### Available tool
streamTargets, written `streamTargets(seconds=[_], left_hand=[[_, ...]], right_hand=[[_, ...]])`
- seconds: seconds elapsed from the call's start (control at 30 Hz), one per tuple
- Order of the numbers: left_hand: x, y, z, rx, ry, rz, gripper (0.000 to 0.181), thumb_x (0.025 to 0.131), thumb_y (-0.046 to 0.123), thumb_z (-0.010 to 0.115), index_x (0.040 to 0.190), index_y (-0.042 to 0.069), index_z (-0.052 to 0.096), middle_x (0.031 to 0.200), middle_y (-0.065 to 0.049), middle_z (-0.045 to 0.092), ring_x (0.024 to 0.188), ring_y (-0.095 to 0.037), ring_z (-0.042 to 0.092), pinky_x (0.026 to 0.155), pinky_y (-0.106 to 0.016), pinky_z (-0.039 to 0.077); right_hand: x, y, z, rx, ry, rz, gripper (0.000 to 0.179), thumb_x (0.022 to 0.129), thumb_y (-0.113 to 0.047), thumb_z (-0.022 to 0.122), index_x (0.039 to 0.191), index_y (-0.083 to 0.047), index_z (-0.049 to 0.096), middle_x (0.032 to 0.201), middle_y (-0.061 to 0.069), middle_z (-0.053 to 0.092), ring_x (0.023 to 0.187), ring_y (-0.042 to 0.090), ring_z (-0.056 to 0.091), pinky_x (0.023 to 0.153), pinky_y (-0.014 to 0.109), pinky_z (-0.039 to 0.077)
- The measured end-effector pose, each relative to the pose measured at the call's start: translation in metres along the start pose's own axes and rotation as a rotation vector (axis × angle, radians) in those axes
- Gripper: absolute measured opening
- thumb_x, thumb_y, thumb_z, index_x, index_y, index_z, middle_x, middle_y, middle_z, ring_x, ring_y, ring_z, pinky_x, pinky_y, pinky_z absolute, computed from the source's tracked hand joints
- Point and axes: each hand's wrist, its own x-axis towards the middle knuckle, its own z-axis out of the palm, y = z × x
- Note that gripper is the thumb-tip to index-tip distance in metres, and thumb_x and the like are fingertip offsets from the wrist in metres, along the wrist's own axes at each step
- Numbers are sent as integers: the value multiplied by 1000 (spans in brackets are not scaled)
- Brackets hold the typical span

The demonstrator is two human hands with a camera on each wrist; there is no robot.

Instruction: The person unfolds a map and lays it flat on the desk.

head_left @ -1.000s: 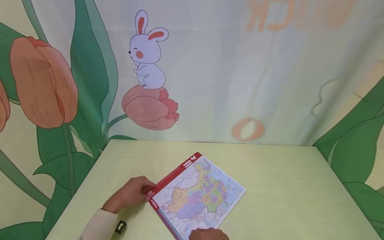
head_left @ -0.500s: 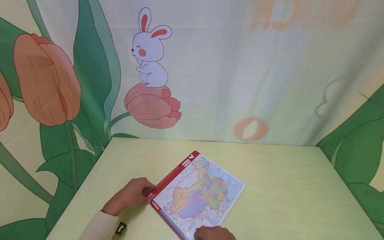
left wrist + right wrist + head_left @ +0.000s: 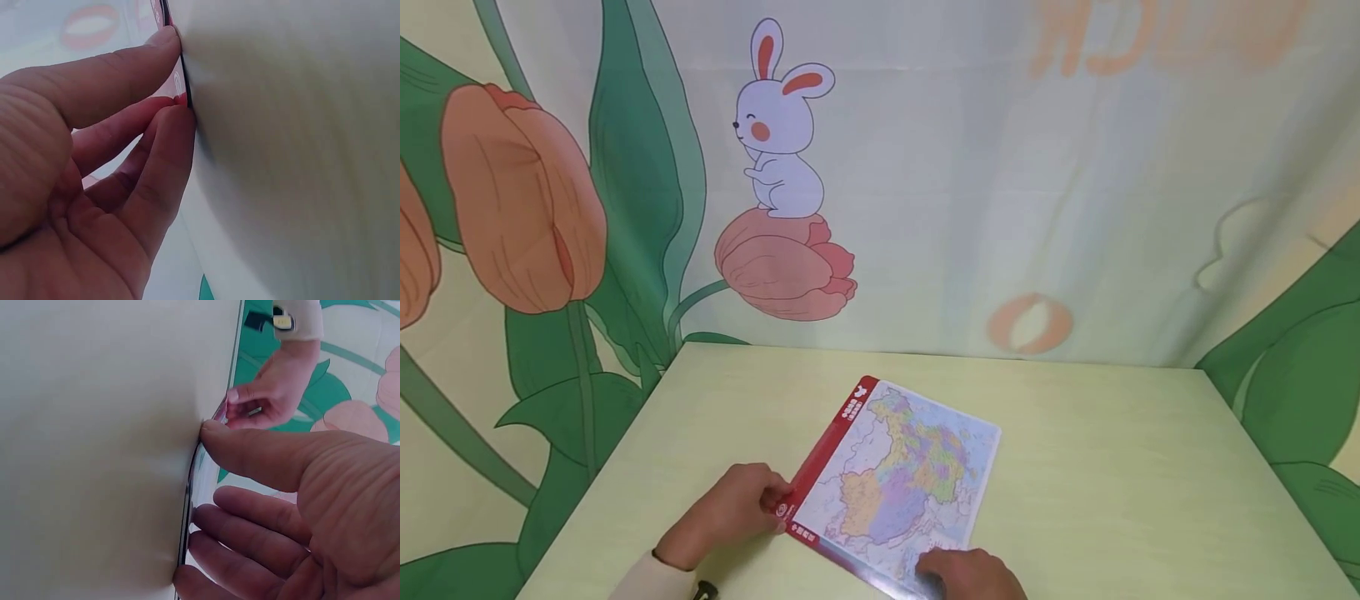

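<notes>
A thin laminated map [image 3: 904, 467] with a red strip along its left side lies on the table in the head view. My left hand [image 3: 737, 507] pinches its near-left corner between thumb and fingers. In the left wrist view, that thumb and the fingertips meet the map's dark edge [image 3: 185, 76]. At the near-right corner, my right hand [image 3: 973, 573] grips the map, partly covering it. The right wrist view has the right thumb [image 3: 250, 450] at the edge and the other fingers bent along the sheet, which bows slightly near the thumb.
The pale yellow table [image 3: 1097, 475] extends right of the map and behind it. A curtain [image 3: 925, 167] printed with a rabbit and tulips hangs at the table's back edge. A small black object [image 3: 706, 591] sits by the left sleeve [image 3: 651, 579].
The map has turned counterclockwise, its red strip now steeper. My right hand has moved right and slightly away from me with its corner; the left hand has moved slightly toward me.
</notes>
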Motion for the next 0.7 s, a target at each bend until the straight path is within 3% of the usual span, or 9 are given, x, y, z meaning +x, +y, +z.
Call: streamTargets(seconds=[0.1, 0.27, 0.37, 0.7], left_hand=[[-3, 4, 4, -13, 3, -10, 46, 77, 15, 95, 118, 4, 79, 91, 4, 68, 84, -14, 58, 81, -35, 58], [-9, 10, 11, -25, 15, -1, 43, 77, 15, 95, 115, 3, 79, 89, 3, 67, 83, -14, 57, 79, -34, 56], [-12, 14, 16, -32, 15, -5, 41, 78, 16, 95, 113, 3, 79, 89, 3, 67, 83, -14, 57, 78, -33, 55], [-24, 31, 27, -70, -17, -106, 39, 77, 17, 95, 108, 5, 75, 90, 0, 63, 86, -16, 56, 80, -36, 55]], right_hand=[[-1, 6, -4, -2, 45, -10, 54, 76, -55, 89, 112, -16, 77, 106, 5, 80, 79, 12, 65, 76, 44, 60], [-2, 15, -10, 21, 110, -26, 37, 78, -38, 90, 107, -18, 78, 97, -1, 79, 75, 10, 62, 71, 39, 56], [-2, 19, -12, 24, 135, -17, 35, 76, -34, 92, 106, -20, 78, 93, -4, 78, 73, 8, 57, 71, 37, 54], [-2, 35, -20, -17, 191, -61, 38, 73, -32, 95, 106, -24, 78, 98, -7, 79, 75, 4, 52, 73, 30, 52]])
